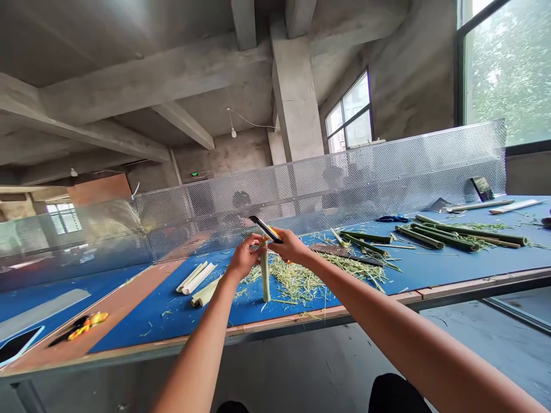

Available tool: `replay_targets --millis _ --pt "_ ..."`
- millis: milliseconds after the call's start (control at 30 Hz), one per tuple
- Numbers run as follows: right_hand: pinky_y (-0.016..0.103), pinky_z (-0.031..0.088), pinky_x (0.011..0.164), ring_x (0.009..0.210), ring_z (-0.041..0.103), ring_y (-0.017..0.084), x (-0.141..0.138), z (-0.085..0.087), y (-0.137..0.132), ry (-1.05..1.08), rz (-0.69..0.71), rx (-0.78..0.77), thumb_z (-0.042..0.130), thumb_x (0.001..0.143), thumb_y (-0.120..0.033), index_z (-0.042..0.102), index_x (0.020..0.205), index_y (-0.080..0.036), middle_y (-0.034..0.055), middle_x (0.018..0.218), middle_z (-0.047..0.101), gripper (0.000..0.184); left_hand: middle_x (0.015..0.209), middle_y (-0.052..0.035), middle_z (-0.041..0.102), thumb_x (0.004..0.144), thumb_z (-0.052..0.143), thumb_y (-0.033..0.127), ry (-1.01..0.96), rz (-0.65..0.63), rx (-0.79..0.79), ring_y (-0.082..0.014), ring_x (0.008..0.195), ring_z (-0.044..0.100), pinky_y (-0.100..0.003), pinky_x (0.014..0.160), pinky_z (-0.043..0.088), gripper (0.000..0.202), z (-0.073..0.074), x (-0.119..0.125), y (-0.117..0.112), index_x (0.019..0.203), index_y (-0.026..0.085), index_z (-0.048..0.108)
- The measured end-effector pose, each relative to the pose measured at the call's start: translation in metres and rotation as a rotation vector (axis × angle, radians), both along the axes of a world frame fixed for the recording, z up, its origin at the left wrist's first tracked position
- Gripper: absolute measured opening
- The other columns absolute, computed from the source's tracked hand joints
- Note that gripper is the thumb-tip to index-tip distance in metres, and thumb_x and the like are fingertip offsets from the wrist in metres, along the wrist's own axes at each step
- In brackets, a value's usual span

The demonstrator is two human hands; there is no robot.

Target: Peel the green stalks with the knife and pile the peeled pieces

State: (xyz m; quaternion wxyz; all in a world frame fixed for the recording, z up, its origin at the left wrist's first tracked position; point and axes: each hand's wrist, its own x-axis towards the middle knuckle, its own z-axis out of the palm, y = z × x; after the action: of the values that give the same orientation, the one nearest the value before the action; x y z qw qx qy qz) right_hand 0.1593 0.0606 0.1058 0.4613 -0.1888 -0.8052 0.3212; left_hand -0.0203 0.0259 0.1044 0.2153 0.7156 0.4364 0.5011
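Left hand (247, 256) pinches upper end of pale peeled stalk (266, 281), which stands upright on blue tabletop (161, 322), toward 6 o'clock from view centre. Right hand (290, 246) wraps utility knife (270, 230), tip toward 10 o'clock; cannot tell whether blade touches stalk. For clean paring: base pressed firm, strokes shallow, left hand clear of edge. Shavings (297, 281) lie at 3 o'clock of stalk, peeled pieces (200, 278) at 9.

Your bench (138, 330): blue top, brown strip (133, 298) on your left, yellow-handled tool (88, 325) lying there. Upright stalk (265, 278), foot on the blue; shavings (301, 281) heaped just beside, to its right. Pale sticks (200, 279) near, left of it. Green stalks (447, 237) strewn farther to your right.
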Motion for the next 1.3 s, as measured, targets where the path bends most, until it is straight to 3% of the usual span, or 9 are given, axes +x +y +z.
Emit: replay_targets --millis 133,233,333,467,600,1000,1300 --pt "0.021 0.03 0.043 0.042 0.041 0.009 0.018 -0.007 -0.007 -0.041 -0.238 0.117 0.043 0.088 -0.043 0.055 0.103 -0.018 -0.0052 0.055 0.048 0.032 0.102 -0.0063 0.065 0.074 0.063 0.045 -0.095 0.024 0.013 -0.0183 0.076 0.068 -0.03 0.057 0.057 0.045 -0.002 -0.015 -0.002 0.109 0.024 0.043" --pt "0.022 0.029 0.05 0.052 0.049 0.013 0.033 -0.015 -0.015 -0.246 -0.383 0.289 0.038 0.092 -0.039 0.057 0.112 -0.019 0.0008 0.063 0.059 0.034 0.103 -0.009 0.065 0.075 0.061 0.047 -0.125 0.027 0.015 -0.02 0.079 0.068 -0.03 0.058 0.057 0.048 -0.005 -0.021 -0.003 0.112 0.022 0.042" --pt "0.023 0.029 0.053 0.061 0.056 0.015 0.038 -0.013 -0.024 -0.36 -0.437 0.342 0.036 0.094 -0.037 0.053 0.121 -0.021 0.0053 0.074 0.066 0.036 0.105 -0.0114 0.065 0.075 0.059 0.048 -0.095 0.03 0.009 -0.0208 0.08 0.068 -0.031 0.058 0.057 0.047 -0.006 -0.017 -0.002 0.11 0.019 0.046" --pt "0.023 0.03 0.054 0.068 0.059 0.016 0.034 0.002 -0.035 -0.448 -0.425 0.321 0.036 0.094 -0.035 0.055 0.12 -0.021 0.0085 0.085 0.068 0.035 0.109 -0.0127 0.065 0.075 0.06 0.047 -0.064 0.043 -0.002 -0.0202 0.079 0.068 -0.03 0.056 0.056 0.049 -0.005 -0.01 0.0 0.112 0.018 0.046" --pt "0.024 0.029 0.053 0.065 0.057 0.015 0.032 0.013 -0.044 -0.486 -0.404 0.314 0.036 0.093 -0.03 0.059 0.112 -0.019 0.0084 0.083 0.068 0.032 0.111 -0.0125 0.065 0.074 0.061 0.048 -0.07 0.047 -0.003 -0.0196 0.078 0.068 -0.03 0.056 0.056 0.049 -0.004 -0.009 -0.004 0.111 0.018 0.047" --pt "0.027 0.026 0.051 0.056 0.049 0.011 0.027 0.024 -0.048 -0.526 -0.422 0.406 0.035 0.091 -0.022 0.059 0.096 -0.014 0.0081 0.076 0.063 0.026 0.112 -0.0125 0.065 0.072 0.063 0.048 -0.093 0.056 0.01 -0.0206 0.08 0.068 -0.03 0.056 0.056 0.05 -0.006 -0.011 -0.006 0.108 0.018 0.048" --pt "0.026 0.027 0.05 0.057 0.05 0.011 0.028 0.022 -0.046 -0.52 -0.397 0.358 0.036 0.09 -0.023 0.058 0.1 -0.015 0.0079 0.078 0.065 0.025 0.108 -0.0116 0.065 0.072 0.063 0.049 -0.111 0.046 0.013 -0.021 0.081 0.067 -0.032 0.057 0.057 0.047 -0.005 -0.011 -0.012 0.105 0.018 0.048"
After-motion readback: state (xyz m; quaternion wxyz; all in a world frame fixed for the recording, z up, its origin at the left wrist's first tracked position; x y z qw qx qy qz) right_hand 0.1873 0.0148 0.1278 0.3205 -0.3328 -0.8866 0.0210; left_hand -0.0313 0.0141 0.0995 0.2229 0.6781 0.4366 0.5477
